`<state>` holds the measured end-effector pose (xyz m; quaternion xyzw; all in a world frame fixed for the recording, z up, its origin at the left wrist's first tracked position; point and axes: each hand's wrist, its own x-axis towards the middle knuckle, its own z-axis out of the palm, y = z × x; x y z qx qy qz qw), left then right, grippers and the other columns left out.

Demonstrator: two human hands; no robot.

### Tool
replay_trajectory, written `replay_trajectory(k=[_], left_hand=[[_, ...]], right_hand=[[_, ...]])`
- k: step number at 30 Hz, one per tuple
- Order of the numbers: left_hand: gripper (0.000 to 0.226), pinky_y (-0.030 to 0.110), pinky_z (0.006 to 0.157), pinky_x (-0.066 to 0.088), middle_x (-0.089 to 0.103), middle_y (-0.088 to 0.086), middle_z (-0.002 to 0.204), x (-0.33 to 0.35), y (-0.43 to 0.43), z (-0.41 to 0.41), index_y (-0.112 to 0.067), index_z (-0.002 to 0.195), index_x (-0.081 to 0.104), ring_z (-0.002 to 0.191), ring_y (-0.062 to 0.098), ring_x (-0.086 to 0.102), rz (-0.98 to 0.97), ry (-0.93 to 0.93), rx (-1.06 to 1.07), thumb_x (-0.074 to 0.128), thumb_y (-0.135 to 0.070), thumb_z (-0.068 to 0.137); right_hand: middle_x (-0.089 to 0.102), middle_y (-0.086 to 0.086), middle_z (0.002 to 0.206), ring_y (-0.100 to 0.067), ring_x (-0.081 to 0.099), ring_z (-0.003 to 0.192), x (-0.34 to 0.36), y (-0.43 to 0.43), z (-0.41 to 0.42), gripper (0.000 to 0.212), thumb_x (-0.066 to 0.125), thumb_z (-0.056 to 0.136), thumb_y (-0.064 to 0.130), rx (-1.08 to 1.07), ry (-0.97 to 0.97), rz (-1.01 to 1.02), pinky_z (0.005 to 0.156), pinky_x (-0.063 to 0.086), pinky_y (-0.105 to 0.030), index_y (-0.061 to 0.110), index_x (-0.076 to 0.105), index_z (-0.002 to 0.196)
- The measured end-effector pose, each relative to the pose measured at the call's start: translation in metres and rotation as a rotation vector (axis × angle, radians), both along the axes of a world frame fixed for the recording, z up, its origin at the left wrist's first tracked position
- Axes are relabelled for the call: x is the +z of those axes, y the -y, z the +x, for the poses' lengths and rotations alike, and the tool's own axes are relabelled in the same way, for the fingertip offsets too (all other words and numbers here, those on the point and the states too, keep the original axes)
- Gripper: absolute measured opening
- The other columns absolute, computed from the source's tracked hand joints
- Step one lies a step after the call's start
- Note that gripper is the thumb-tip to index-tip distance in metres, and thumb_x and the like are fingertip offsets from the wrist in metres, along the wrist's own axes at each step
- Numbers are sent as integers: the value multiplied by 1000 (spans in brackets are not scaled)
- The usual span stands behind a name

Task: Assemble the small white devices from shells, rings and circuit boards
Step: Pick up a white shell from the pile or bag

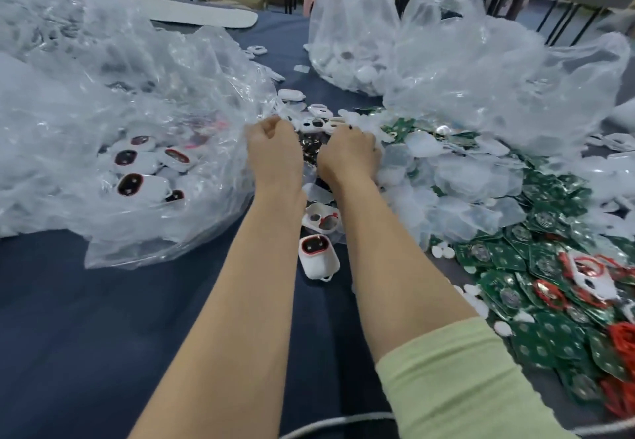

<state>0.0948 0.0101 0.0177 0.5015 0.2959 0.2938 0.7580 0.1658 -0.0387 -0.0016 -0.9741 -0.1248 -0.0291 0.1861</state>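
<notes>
Both arms reach forward over a dark blue table (103, 318). My left hand (273, 144) has curled fingers at the edge of a clear plastic bag (113, 101); what it holds is hidden. My right hand (350, 150) curls its fingers down into a heap of loose white shells (318, 122); its grip is hidden too. An assembled white device with a red ring (318, 256) lies between my forearms, with an open white shell (321, 218) just beyond it. Green circuit boards (549, 301) and red rings (622, 335) are piled at the right.
Finished white devices (144, 167) lie inside the clear bag at the left. More plastic bags (498, 84) with white parts stand at the back and right. Translucent film pieces (439, 177) cover the boards. A white cable (343, 421) runs along the near edge.
</notes>
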Motion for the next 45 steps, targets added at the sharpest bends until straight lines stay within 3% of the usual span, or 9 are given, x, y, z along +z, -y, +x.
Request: replay_trajectory(k=[11,18,23,28,35,38,40,42,45], left_hand=[[14,25,71,47,56,-4,78,-2,18,11,-12,105,53,76,11,57,-63,56,-39,43,-7,96],[14,26,74,47,55,-2,84,-7,19,21,-13,103,54,76,11,54,-54,46,-19,45,-8,95],[10,18,53,39,51,-2,75,-6,20,30,-14,97,53,61,8,47,-22,38,24,45,-8,95],[12,19,58,39,52,-3,78,-8,21,34,-14,96,54,65,8,47,8,28,32,45,-6,94],[16,9,49,36,49,-6,74,-5,30,31,-10,104,54,55,1,44,49,21,38,43,-4,94],[19,13,54,38,50,-2,79,-1,35,30,-5,109,56,62,5,44,52,36,40,44,-3,94],[17,14,54,39,50,0,85,2,41,28,-7,106,56,65,8,45,67,45,29,44,-4,94],[13,19,63,40,51,0,89,3,47,25,-13,101,54,70,10,46,80,38,4,45,-7,94],[14,20,62,38,51,-1,84,4,46,20,-18,93,53,67,9,44,81,48,4,44,-7,94]], right_hand=[[57,-8,130,-29,43,126,10,12,8,35,48,88,22,-59,-88,-77,100,31,-39,18,55,122],[52,-8,128,-29,43,122,17,15,11,37,55,84,33,-33,-69,-92,96,32,-43,21,54,119],[54,-5,131,-28,43,125,15,8,9,32,43,91,20,86,-45,-55,104,28,-45,17,52,122],[52,-8,135,-31,41,128,15,8,10,34,41,91,19,139,-132,-141,110,23,-48,18,56,121],[63,-3,118,-28,51,117,7,16,7,27,43,92,26,58,18,86,96,32,-39,20,63,110],[65,-6,103,-31,52,106,16,21,10,33,41,96,35,16,64,300,90,38,-37,17,58,74],[59,-6,72,-27,55,81,25,28,8,45,47,96,32,-10,67,578,72,41,-33,16,43,54],[56,-8,59,-22,51,62,35,41,5,44,50,96,23,-20,42,864,61,40,-34,10,51,55],[68,-22,80,-33,66,77,38,59,7,28,49,94,11,-5,-4,886,76,53,-45,-4,62,73]])
